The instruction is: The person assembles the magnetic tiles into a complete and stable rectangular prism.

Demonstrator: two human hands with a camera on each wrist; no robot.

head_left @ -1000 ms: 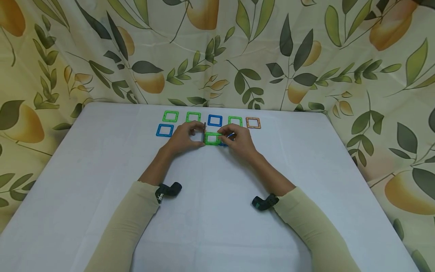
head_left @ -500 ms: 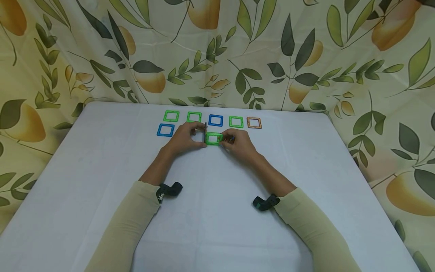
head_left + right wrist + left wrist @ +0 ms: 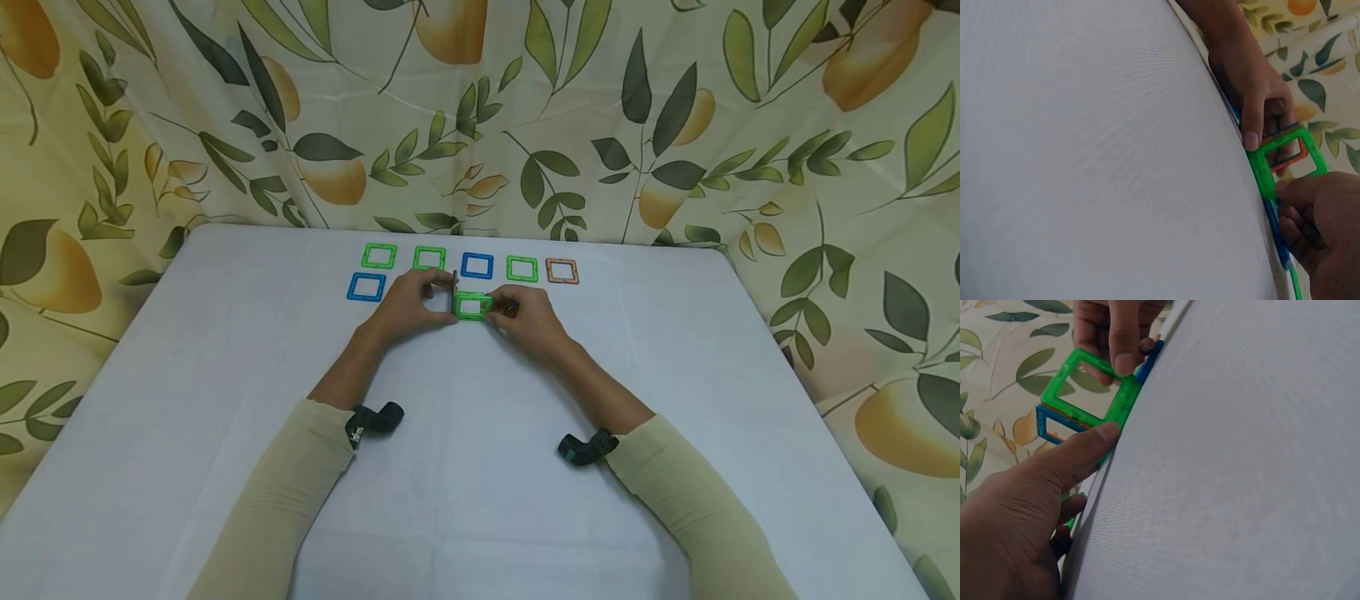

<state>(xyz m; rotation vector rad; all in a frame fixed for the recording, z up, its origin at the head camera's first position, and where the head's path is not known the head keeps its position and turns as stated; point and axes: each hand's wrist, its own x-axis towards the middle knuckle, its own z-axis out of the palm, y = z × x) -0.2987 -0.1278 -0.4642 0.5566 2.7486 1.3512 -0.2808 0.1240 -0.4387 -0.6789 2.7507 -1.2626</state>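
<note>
Barely visible overhead | blue piece [image 3: 1276,230] (right fingers [image 3: 1294,190] block it) | green frame [image 3: 1121,403] pinched

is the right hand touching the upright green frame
Touching. The left wrist view shows it: the thumb of the right hand lies on a corner of the green frame, with no gap.

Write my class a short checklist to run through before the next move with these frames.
1. Right hand gripping the upright green frame: ok.
2. Left hand holding the side frame: ok.
3. One hand free for another piece: not ok, both are occupied.
4. Blue frame beside the right hand fastened to the green frame: cannot tell.
5. Orange frame lying flat, apart from the work: ok, at the back row's right end.
</note>
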